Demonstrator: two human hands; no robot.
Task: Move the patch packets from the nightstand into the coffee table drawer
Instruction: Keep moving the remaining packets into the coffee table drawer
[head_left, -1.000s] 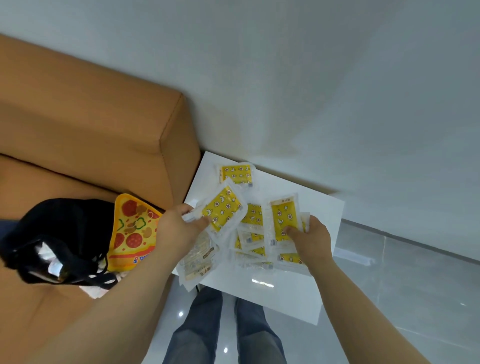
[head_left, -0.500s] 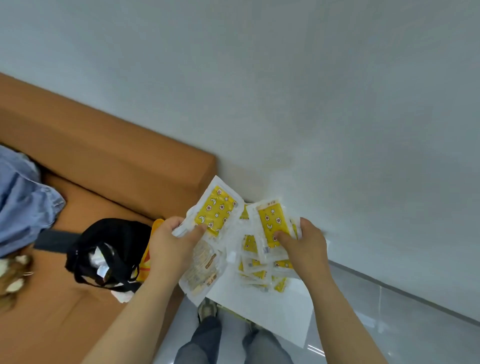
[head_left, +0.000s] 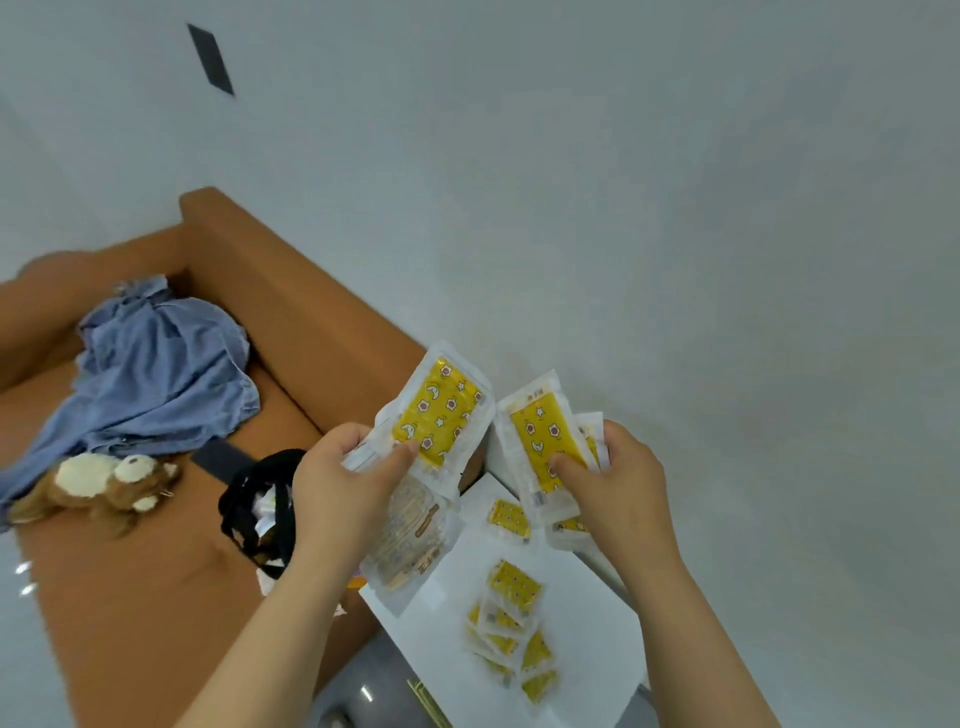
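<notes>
Head view: left grip (head_left: 343, 483) holds two patch packets (head_left: 441, 415); right grip (head_left: 618, 483) pinches about three packets (head_left: 540, 441); roughly seven loose packets (head_left: 511, 618) lie at the middle of the nightstand (head_left: 587, 613).

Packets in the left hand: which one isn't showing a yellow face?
The lower packet, hanging below the left hand: pale beige printed face. The upper packet under the thumb is yellow with moons and stars.

Sofa (head_left: 156, 597) at left with shirt (head_left: 156, 379), plush (head_left: 98, 486), bag (head_left: 260, 509), nightstand (head_left: 587, 613) lower right under loose packets (head_left: 511, 618), held packets (head_left: 441, 415) at centre.
</notes>
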